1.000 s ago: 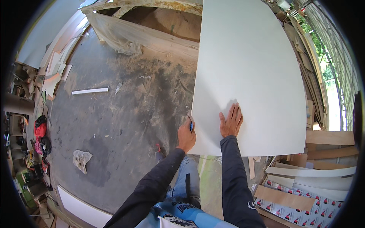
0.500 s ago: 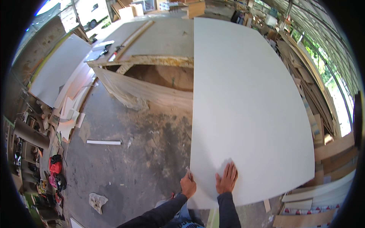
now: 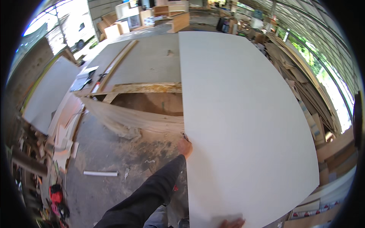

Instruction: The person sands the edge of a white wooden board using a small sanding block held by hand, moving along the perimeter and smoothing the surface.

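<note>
A large white panel (image 3: pixel 243 114) lies from near my body up onto the worktable. My left hand (image 3: pixel 184 147) is closed at the panel's left edge, about midway along it. A small dark tip pokes out past its fingers, but I cannot make out what it belongs to. Near the panel's close end, my right hand (image 3: pixel 232 223) rests on the white face with its fingers stretched out. Much of that hand is cut off by the lower rim of the view.
The worktable (image 3: pixel 152 60) has an open, hollow front with sheeting (image 3: pixel 140 116) hanging from it. A wooden strip (image 3: pixel 118 64) lies on top. On the stained floor is a short white strip (image 3: pixel 100 173). Stacked boards (image 3: pixel 300 85) line the right side; offcuts (image 3: pixel 62 152) lie left.
My left hand has moved forward along the panel's left edge. The right hand now sits at the lower rim of the view, and the view has tilted up.
</note>
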